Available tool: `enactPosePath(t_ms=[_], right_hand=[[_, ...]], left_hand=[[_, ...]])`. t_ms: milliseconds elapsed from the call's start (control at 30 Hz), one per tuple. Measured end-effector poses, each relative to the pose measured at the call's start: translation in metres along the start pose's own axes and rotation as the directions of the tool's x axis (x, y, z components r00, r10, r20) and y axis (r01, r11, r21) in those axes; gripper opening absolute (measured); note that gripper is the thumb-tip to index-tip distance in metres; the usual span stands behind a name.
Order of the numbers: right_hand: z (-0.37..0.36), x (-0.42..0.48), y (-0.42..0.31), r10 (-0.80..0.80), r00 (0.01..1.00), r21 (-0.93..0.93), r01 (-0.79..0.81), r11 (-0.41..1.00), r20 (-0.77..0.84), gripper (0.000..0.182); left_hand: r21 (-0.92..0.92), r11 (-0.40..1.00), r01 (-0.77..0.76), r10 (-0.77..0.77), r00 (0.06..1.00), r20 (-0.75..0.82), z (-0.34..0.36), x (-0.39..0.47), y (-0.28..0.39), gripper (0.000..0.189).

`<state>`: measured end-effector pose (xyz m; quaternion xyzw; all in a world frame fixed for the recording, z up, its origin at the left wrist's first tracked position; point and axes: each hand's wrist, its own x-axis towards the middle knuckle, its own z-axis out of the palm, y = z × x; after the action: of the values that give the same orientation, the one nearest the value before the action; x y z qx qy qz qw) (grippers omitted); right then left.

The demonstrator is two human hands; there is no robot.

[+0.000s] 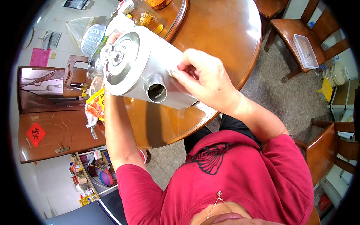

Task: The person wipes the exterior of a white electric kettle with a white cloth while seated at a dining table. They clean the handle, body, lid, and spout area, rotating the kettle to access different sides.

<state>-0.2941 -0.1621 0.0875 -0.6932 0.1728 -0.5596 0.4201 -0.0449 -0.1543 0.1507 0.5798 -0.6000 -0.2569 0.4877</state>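
Observation:
A silver-coloured metal canister is tilted above the round wooden table. Its round lid has a pale rim and a clear faceted knob, and a short round metal spout sticks out of its side wall. My left hand holds the canister from the far left side; most of that hand is hidden behind it. My right hand is at the canister's side wall with curled fingers, thumb and fingertips close together against the metal. Whether anything small is between them is not clear.
A glass jug of amber liquid stands on the raised turntable. A yellow food packet and a blue-white plastic basket are at left. A wooden chair at right bears a clear plastic box; another chair is near my right elbow.

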Motion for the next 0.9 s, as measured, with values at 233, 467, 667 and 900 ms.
enactPosePath(t_ms=[233,467,667,900], right_hand=[[0.008,0.04,-0.015,-0.181,0.981,0.06,0.186,0.981,-0.077,0.014],[-0.002,0.02,0.0,0.264,0.946,0.325,-0.313,0.893,0.187,0.012],[0.001,0.042,-0.013,0.226,0.951,0.38,-0.293,0.878,0.211,0.014],[-0.004,0.02,0.015,0.364,0.914,0.416,-0.407,0.814,0.181,0.023]], left_hand=[[0.158,0.979,-0.13,0.121,0.99,0.067,-0.013,0.005,-0.009,0.022],[0.006,1.0,-0.009,0.009,0.999,0.04,-0.007,0.002,-0.009,0.028],[0.114,0.988,-0.106,0.103,0.994,0.037,-0.006,0.001,-0.009,0.026],[-0.049,0.998,-0.05,0.052,0.997,0.049,-0.011,0.006,-0.011,0.027]])
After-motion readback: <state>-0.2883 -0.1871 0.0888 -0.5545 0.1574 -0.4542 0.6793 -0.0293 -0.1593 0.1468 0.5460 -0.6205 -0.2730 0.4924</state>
